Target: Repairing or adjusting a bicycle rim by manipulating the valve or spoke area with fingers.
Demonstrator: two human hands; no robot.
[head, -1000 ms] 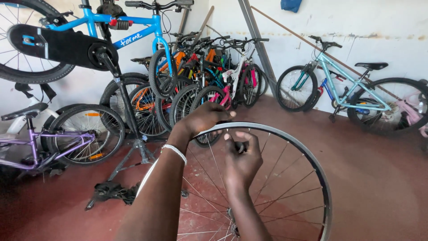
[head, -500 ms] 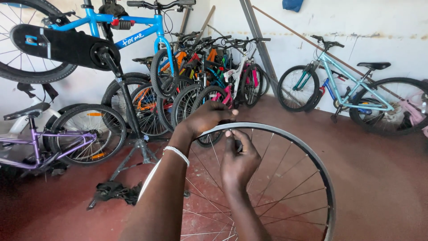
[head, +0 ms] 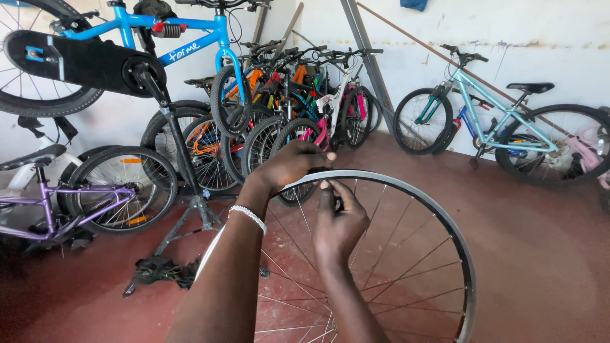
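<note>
The bare bicycle wheel stands upright before the person, at centre frame. The right hand sits just inside the rim at 12 o'clock, fingers pinched narrowly on a spoke end. The left hand closes over the rim top at 11 o'clock. Judgement: the wheel is light and the rim stiff, but the thin spokes flex; hold it by the rim, not the spokes. Beyond, at 10 o'clock, a blue bicycle hangs on a repair stand; parked bicycles line the wall.
</note>
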